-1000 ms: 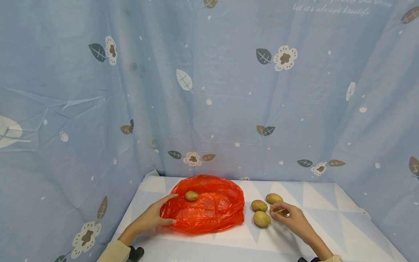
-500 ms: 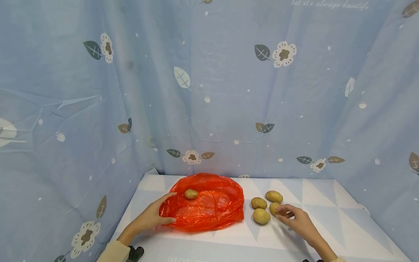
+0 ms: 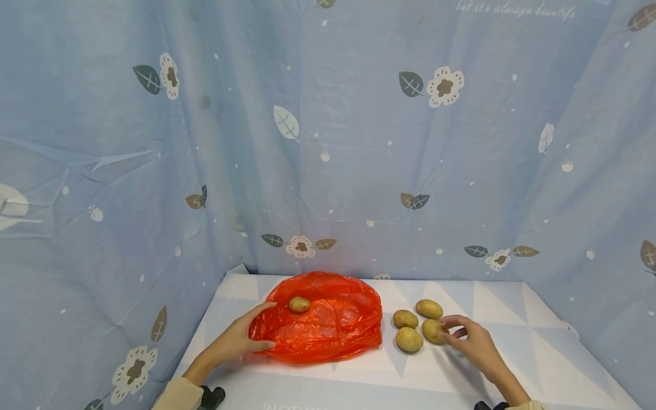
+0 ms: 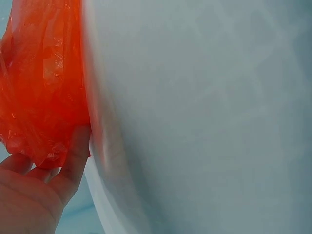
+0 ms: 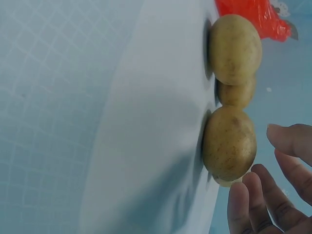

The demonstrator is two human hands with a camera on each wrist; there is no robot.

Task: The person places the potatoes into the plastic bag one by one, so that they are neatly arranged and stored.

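Observation:
My left hand holds the left side of a red plastic bag, thumb and fingers spread around its edge. One small potato lies on the bag. In the left wrist view the thumb lies along the bag, and the other fingertips are partly behind it. My right hand is beside the rightmost near potato, fingertips at its right edge. The right wrist view has the thumb apart from this potato, with the other fingers loosely bent close to it. More potatoes sit against it on the left.
Another potato and one at the back complete the group right of the bag. All rest on a white and pale blue patterned tabletop. A blue flowered curtain hangs behind and along both sides.
My right hand has drawn back a little to the right, uncovering the potato that its fingers covered. The left hand and the bag have stayed in place.

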